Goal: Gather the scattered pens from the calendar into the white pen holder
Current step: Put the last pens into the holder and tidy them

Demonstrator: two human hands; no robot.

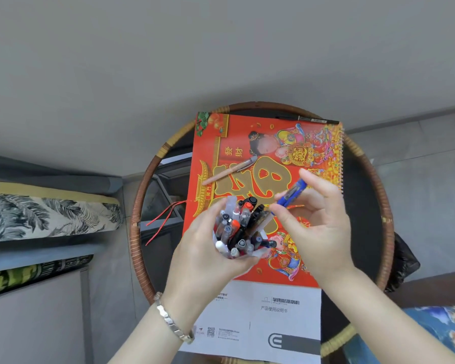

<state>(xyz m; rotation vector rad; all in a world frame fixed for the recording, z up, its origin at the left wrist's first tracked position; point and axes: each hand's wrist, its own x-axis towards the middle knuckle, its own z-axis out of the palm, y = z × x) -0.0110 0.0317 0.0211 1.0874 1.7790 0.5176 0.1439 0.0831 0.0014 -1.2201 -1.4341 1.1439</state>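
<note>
Left hand grips white pen holder, full of pens, above calendar. Right hand, just right of holder, fingers clamped on blue pen, axis slanting down-left twd holder mouth. Tan pen & black pen lie beyond holder.

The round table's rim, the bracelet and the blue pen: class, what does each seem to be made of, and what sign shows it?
Table rim: likely rattan or cane, brown with wound banding. Bracelet on the left wrist: looks like polished silvery metal, with shiny facets. Blue pen in the right hand: probably glossy plastic, uniformly coloured.
</note>
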